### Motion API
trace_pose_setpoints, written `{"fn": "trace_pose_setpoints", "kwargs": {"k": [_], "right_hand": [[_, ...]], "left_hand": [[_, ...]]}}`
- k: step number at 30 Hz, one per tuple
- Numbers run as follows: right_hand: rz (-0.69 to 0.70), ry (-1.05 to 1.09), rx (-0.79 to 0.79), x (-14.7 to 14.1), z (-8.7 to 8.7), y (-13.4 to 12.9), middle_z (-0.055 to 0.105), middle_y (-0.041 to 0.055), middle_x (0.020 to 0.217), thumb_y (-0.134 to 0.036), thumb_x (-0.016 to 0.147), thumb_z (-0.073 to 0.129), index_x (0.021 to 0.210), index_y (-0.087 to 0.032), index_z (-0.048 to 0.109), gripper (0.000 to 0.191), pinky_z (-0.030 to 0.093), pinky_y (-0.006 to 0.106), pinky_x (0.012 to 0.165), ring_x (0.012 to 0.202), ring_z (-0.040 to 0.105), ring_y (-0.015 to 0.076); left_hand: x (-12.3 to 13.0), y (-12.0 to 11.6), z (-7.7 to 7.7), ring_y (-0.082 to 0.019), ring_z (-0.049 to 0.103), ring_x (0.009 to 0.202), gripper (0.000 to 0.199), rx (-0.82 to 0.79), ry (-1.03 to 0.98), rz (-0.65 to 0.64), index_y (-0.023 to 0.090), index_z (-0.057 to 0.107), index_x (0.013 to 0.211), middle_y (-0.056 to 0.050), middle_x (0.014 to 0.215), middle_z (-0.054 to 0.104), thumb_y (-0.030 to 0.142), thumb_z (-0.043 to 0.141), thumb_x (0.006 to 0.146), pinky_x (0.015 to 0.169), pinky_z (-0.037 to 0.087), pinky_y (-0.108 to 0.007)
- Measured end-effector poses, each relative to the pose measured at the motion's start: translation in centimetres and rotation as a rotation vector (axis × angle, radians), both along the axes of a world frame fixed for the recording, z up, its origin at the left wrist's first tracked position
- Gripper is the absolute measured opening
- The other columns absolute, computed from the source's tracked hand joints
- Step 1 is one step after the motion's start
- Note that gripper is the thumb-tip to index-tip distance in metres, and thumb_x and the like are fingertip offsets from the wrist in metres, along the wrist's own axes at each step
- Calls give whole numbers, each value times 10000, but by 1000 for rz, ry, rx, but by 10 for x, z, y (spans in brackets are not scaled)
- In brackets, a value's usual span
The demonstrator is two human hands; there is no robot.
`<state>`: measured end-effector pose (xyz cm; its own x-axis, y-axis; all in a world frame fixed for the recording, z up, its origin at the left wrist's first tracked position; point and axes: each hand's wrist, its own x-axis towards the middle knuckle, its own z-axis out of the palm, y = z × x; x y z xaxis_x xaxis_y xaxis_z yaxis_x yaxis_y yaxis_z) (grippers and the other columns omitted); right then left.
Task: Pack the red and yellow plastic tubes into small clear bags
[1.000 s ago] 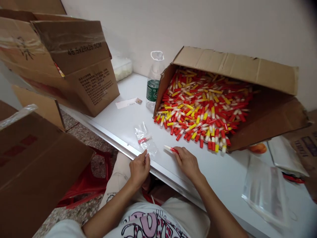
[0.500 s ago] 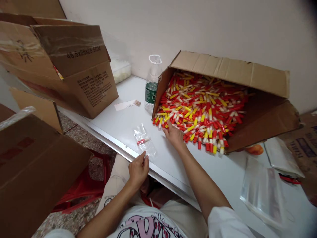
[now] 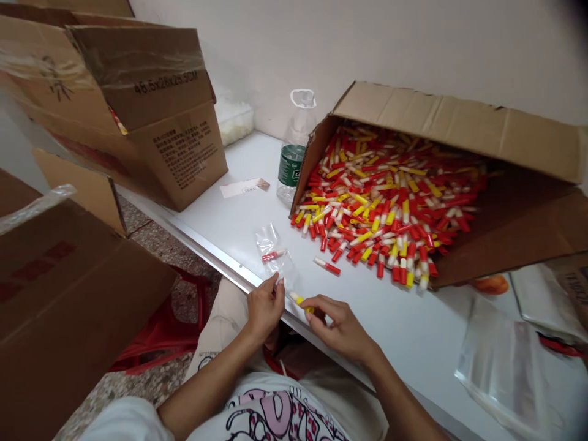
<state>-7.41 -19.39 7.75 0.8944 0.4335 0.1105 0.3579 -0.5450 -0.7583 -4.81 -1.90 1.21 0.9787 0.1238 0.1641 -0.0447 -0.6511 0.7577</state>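
Between the thumb and fingers of my right hand (image 3: 337, 324) is a small yellow-and-white tube (image 3: 301, 301), pointing toward my left hand. My left hand (image 3: 266, 306) pinches the near edge of a clear plastic bag (image 3: 287, 269) at the table's front edge. Inside or under the bag's film lies a red-and-white tube (image 3: 274, 255); I cannot tell which. Another red-and-white tube (image 3: 327, 266) lies alone on the table. Beyond it, a heap of red, yellow and white tubes (image 3: 376, 202) spills from a cardboard box (image 3: 459, 131) lying on its side.
A clear bottle with a green label (image 3: 290, 165) stands left of the spilled box. Near it lies a paper strip (image 3: 245, 187). A tall carton (image 3: 184, 147) stands at the left, another carton (image 3: 68, 294) below it. Clear plastic bags (image 3: 500, 361) lie at the right.
My right hand has moved from the heap's edge back toward my left hand, now with a yellow-and-white tube. A red-and-white tube now lies apart from the heap. The view has shifted slightly.
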Motion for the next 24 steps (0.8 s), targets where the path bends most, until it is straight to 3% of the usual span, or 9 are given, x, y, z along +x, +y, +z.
{"fn": "trace_pose_setpoints", "kwargs": {"k": [5, 10, 14, 16, 20, 24], "right_hand": [[-27, -175, -276, 5, -32, 12, 610, 75, 920, -187, 925, 374, 1205, -171, 530, 321, 490, 284, 750, 829, 592, 152], [-42, -209, -492, 15, -53, 25, 618, 85, 965, -72, 867, 404, 1297, -132, 436, 435, 481, 262, 745, 837, 594, 155], [-280, -327, -509, 18, -56, 35, 598, 67, 854, -244, 930, 375, 1000, -157, 588, 241, 444, 278, 702, 797, 551, 177], [-388, -399, -494, 20, -54, 39, 577, 90, 919, -282, 915, 405, 993, -150, 583, 235, 431, 303, 742, 863, 519, 201], [-439, -407, -542, 30, -48, 44, 512, 108, 1058, -261, 858, 492, 1169, -177, 532, 324, 406, 335, 803, 961, 458, 234], [-448, -285, -627, 43, -44, 46, 530, 96, 1018, -352, 853, 525, 1022, -191, 592, 242, 391, 330, 780, 928, 466, 236]], "left_hand": [[-5, -10, 0, -203, 677, 863, 355, 19, -42, -76, 132, 638, 1126, -108, 1040, 697, 311, 441, 892, 767, 531, -319], [-10, -14, -3, -206, 677, 846, 367, 89, -44, -109, 124, 600, 1178, -115, 1014, 699, 238, 417, 881, 755, 535, -321], [-12, -15, -6, -219, 673, 839, 379, 135, -67, -171, 108, 567, 1205, -130, 993, 693, 227, 391, 890, 734, 536, -335], [-14, -16, -6, -211, 672, 818, 377, 152, -88, -190, 120, 553, 1216, -118, 954, 696, 220, 375, 899, 716, 536, -326], [-17, -18, -5, -203, 668, 809, 356, 141, -125, -219, 138, 560, 1188, -101, 915, 692, 184, 368, 892, 716, 536, -323], [-19, -17, -8, -186, 662, 796, 349, 109, -161, -236, 135, 564, 1162, -89, 892, 687, 144, 366, 876, 719, 536, -306]]}}
